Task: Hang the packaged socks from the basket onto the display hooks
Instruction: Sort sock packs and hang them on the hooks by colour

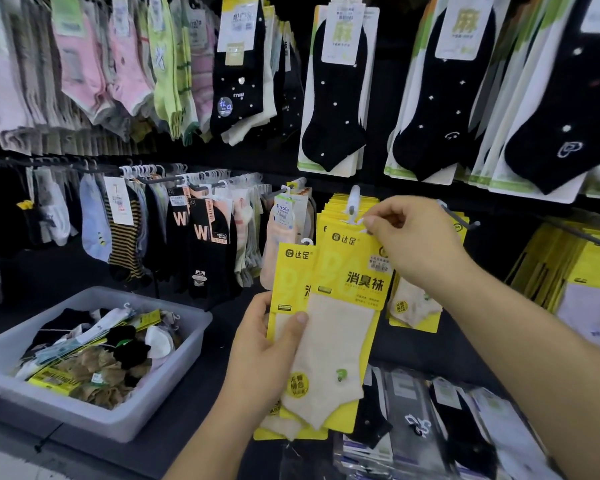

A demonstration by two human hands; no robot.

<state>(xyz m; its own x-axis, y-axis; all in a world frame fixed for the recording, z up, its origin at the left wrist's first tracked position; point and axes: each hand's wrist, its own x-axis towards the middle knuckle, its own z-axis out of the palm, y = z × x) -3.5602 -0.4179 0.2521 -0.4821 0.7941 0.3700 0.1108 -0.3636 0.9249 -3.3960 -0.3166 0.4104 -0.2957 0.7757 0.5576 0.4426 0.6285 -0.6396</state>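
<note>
Two yellow sock packages with cream socks overlap in front of me. My left hand (262, 344) grips the rear yellow package (288, 282) at its left edge, thumb across the front. My right hand (413, 239) pinches the top corner of the front yellow package (343, 327), right beside its white hanger. That hanger sits at the display hook (354, 202), where several matching yellow packs hang behind. The grey basket (174, 368) at lower left holds a loose heap of packaged socks (94, 351) in black, white and tan.
Rows of hung socks fill the dark wall: pink and green pairs (118, 64) upper left, black dotted socks (336, 91) above, striped and black pairs (194, 233) at mid left. More yellow packs (575, 282) hang at right. Flat packaged socks (430, 427) lie below my arms.
</note>
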